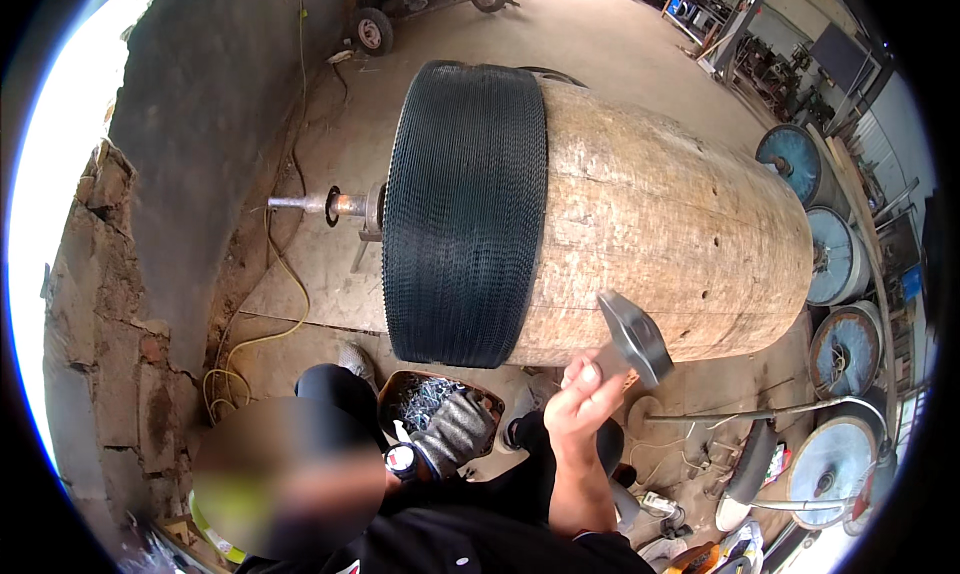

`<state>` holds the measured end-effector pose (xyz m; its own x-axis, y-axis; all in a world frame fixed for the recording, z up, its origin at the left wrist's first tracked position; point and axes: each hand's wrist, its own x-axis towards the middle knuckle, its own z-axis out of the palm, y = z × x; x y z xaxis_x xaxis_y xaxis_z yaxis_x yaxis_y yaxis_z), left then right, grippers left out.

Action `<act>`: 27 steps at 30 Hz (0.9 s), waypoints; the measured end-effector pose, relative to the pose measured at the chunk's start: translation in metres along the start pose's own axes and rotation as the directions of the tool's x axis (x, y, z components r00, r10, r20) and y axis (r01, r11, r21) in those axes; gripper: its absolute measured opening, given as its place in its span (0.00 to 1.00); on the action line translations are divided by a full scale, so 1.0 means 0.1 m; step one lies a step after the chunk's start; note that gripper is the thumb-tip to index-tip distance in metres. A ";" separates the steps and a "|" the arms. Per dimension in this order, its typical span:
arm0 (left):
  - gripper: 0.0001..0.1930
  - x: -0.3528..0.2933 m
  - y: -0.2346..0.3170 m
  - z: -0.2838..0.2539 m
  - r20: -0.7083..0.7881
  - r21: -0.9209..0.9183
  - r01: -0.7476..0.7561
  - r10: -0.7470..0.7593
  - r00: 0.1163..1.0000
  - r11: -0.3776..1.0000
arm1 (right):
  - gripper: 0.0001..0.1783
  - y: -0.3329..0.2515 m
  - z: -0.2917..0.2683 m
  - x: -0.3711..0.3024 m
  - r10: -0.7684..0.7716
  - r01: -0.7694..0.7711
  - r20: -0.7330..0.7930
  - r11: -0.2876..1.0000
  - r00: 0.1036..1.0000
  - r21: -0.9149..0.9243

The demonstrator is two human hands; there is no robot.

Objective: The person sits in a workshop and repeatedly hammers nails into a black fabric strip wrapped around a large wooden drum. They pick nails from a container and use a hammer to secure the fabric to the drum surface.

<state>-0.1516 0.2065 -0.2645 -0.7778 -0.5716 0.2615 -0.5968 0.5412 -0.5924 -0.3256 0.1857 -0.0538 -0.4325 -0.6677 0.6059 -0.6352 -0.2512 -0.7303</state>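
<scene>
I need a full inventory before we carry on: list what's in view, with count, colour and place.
Large drum: one, tan, centre
Ridged band: one, black, around the drum's left end
Shaft: one, metallic and rusty, left of the band
Hammer: one, dark grey head, in right hand
Tub: one, brown, below the band
Small metal pieces: many, silvery, in the tub
Cable: yellow, left floor, count unclear
Smaller drums: at least four, blue-grey ends, right
Watch: one, left wrist
Left hand: one, grey glove, at the tub
Right hand: one, bare, lower centre
</scene>
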 end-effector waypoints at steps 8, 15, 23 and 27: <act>0.13 0.30 -0.67 -0.58 -0.381 0.661 0.196 0.099 0.919 0.724 | 0.18 0.06 -0.01 -0.06 -0.031 0.036 -0.047 0.993 0.998 0.112; 0.13 0.35 -0.84 -0.75 -0.401 0.414 0.155 0.027 0.916 0.897 | 0.18 0.15 -0.02 -0.03 0.091 -0.051 0.155 0.968 0.984 -0.244; 0.04 0.71 -1.39 -1.03 -0.130 -0.866 -0.016 -0.194 0.972 0.501 | 0.17 0.03 0.15 0.11 0.195 -0.076 0.210 0.880 0.958 -0.469; 0.16 1.04 -1.94 -1.04 -0.370 -0.794 -0.090 -0.360 0.857 0.602 | 0.14 0.14 -0.01 -0.12 0.053 -0.039 0.095 0.989 0.994 -0.140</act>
<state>-0.1371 0.1060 -0.0433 -0.5244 -0.4560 0.7191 -0.4453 0.8667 0.2248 -0.3304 0.1909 -0.0708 -0.4029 -0.7436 0.5336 -0.7012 -0.1238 -0.7021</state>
